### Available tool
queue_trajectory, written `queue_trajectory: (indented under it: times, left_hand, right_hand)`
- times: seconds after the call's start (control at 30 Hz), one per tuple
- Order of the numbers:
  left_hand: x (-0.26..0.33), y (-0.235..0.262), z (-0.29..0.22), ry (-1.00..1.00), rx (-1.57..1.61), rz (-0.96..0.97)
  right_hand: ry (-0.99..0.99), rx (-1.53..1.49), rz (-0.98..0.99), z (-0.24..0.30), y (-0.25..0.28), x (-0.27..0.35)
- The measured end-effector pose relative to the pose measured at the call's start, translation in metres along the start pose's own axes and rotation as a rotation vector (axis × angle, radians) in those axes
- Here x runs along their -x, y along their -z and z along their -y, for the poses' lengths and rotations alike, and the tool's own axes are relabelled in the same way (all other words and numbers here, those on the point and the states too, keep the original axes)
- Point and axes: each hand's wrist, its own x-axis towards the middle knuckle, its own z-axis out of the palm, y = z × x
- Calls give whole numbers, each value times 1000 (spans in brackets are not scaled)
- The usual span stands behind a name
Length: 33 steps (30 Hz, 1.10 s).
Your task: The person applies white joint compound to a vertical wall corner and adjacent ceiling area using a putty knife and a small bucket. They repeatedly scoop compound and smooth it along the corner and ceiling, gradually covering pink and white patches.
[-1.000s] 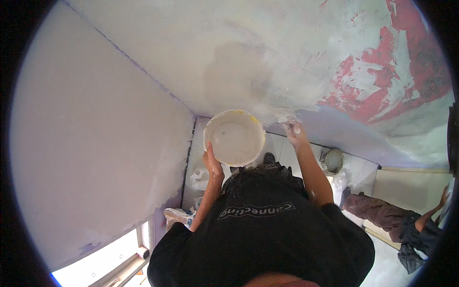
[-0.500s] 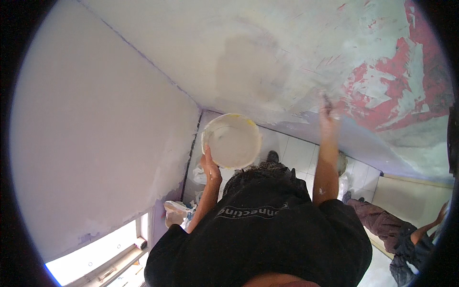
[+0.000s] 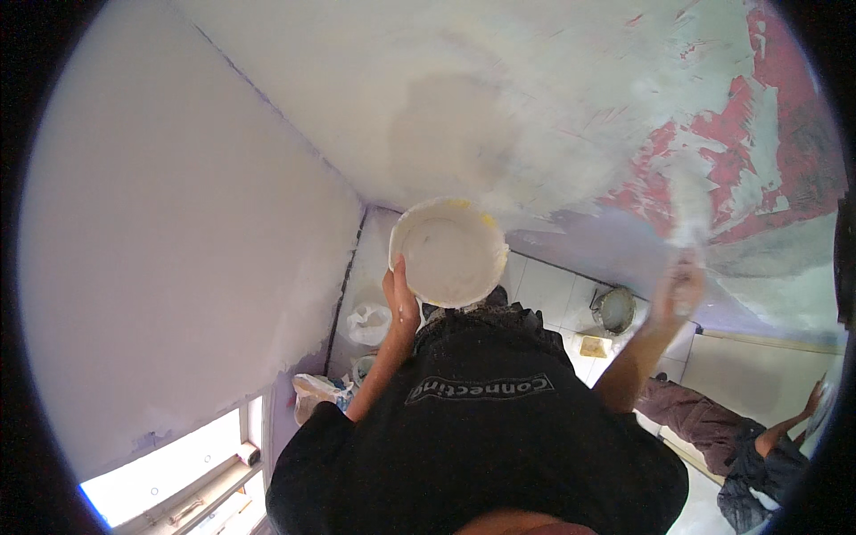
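In my left hand [image 3: 403,299] is a round white tub [image 3: 450,254], its rim smeared with yellow and pale paste. My fingers are closed on the tub's left side, and its inside looks pale grey. Out to the right, close to the wall [image 3: 571,160], my right hand [image 3: 683,287] is blurred by motion, with its fingers curled. A pale, smeared shape [image 3: 688,209] stretches from it toward the wall's red patch; I cannot make out what it is. The wall has whitish coating over red and lilac areas.
On the tiled floor stand a grey bucket [image 3: 614,310] and a small yellowish block [image 3: 595,346]. White bags [image 3: 368,324] and a container [image 3: 312,397] sit by the left wall. Another person's brown-trousered legs [image 3: 700,410] are at the lower right. A window opening [image 3: 169,477] is at lower left.
My right hand has swung right and down along the wall, away from the tub. In view, the tub has shifted slightly right, still in my left hand. The grey bucket now shows more fully.
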Motion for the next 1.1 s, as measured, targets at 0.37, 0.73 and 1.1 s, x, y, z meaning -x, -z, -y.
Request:
queue_trajectory:
  times: [0.37, 0.73, 1.1]
  left_hand:
    - [37, -15, -13, -62, -11, 75]
    - [85, -48, -23, -183, -136, 221]
    - [115, -86, -36, -247, -263, 175]
  right_hand:
    - [-320, 722, 433, -79, -11, 44]
    - [297, 1672, 1107, -49, -39, 65]
    - [661, 1477, 1358, -45, -16, 60]
